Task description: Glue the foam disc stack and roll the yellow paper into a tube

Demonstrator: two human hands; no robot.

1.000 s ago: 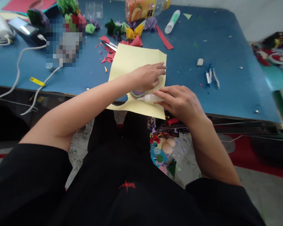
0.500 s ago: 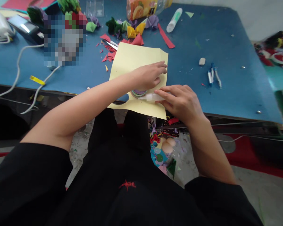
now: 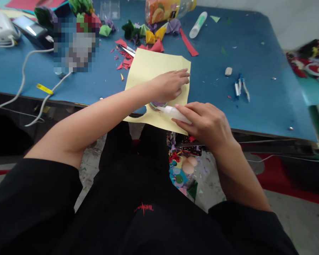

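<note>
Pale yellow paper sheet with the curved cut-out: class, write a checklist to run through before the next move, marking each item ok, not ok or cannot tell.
1. Right hand gripping the white squeeze bottle: ok.
2. Left hand over the pale yellow paper sheet: ok.
3. Round multicoloured piece in full view: not ok, partly hidden by the left hand.
4. Bottle's tip touching the piece: cannot tell.
5. Sheet wholly on the blue table: not ok, near edge overhangs.

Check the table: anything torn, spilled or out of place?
The yellow sheet looks odd: it overhangs the near edge of the table, and a curved piece is missing from its near-left side. Red scraps lie scattered by its far-left corner, and litter lies below the table. No spill shows.
</note>
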